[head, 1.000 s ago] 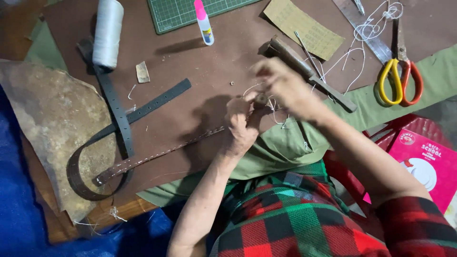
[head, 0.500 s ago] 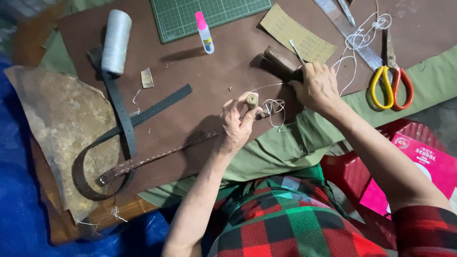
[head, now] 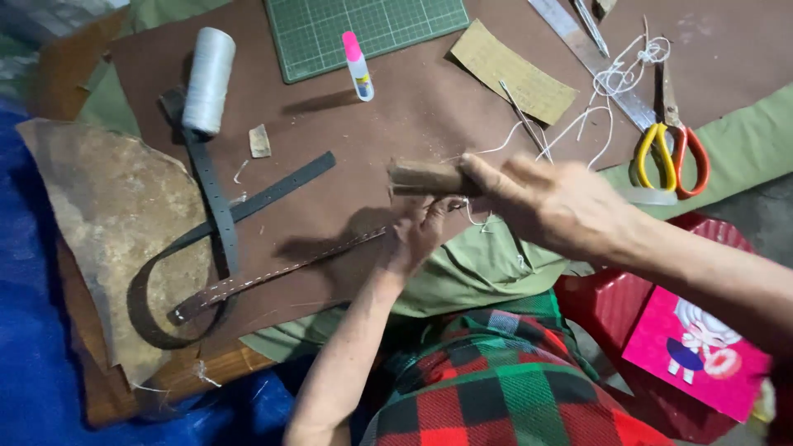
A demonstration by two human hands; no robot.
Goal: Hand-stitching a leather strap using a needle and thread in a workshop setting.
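2 hands meet over the near edge of the desk (head: 429, 107), which is covered in brown leather sheet. The right hand (head: 553, 202) is closed around a wooden tool (head: 425, 177), likely a mallet, held level with its blunt end pointing left, just above the left hand (head: 417, 235). The left hand has its fingers pressed down on the near end of a thin stitched strap (head: 273, 272), pinning it against the desk; whether it also pinches the white thread (head: 595, 124) trailing off to the right I cannot tell. The strap runs from that hand down-left to a curved dark belt (head: 178, 260) lying over a rough hide (head: 107, 223).

By the look of it, the step in hand is tapping or flattening the stitched seam where the left fingers hold it. A strike there would call for the fingers to sit clear of the spot and for the strap to stay flat.

Farther back on the desk lie a spool (head: 208, 78), a green mat (head: 372, 29), a glue stick (head: 359, 66), a tan card (head: 512, 70), a steel ruler (head: 591, 58) and scissors (head: 669, 153). Green cloth (head: 743, 149) hangs over the desk's near edge, blue tarp (head: 33, 347) covers the floor at left, and a pink box (head: 702, 355) sits by the person's plaid lap.
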